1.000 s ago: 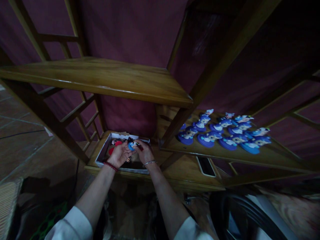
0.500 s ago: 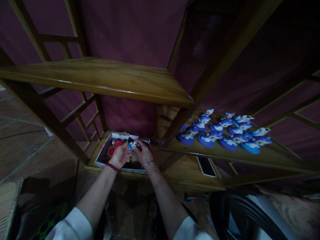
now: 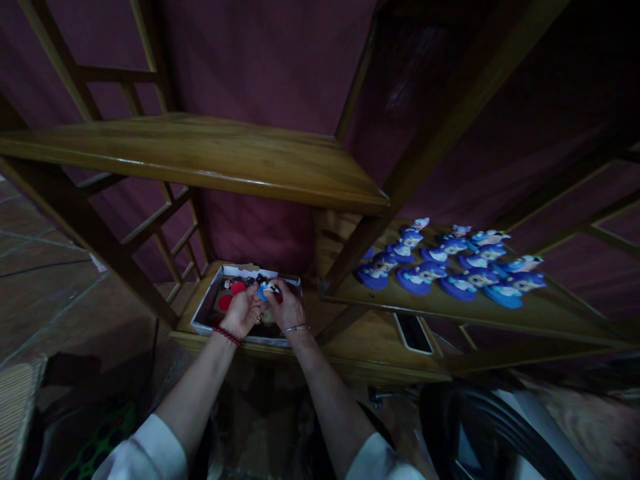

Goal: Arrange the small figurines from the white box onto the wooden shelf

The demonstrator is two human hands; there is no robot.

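Note:
A small figurine (image 3: 265, 288) with a blue base and white and dark parts is held over a shallow white box (image 3: 205, 320). My right hand (image 3: 289, 308), with a silver bangle at the wrist, grips it from the right. From the left, my left hand (image 3: 242, 313), palm turned up and wearing a red bead bracelet, has its fingers at the blue base. Inside the box, left of my hands, lie red round-based pieces (image 3: 225, 303) and a small figure (image 3: 227, 284). My hands hide much of the box's inside.
Several purple and blue figurines (image 3: 423, 277) stand in rows on the raised shelf to the right. A phone (image 3: 413, 333) lies on the lower shelf (image 3: 355, 340). A wooden shelf board (image 3: 200, 153) and a slanting post (image 3: 350, 257) frame the space around my hands.
My hands stay over the box with the figurine between them. The left hand and the figurine have shifted very slightly; the rest looks the same.

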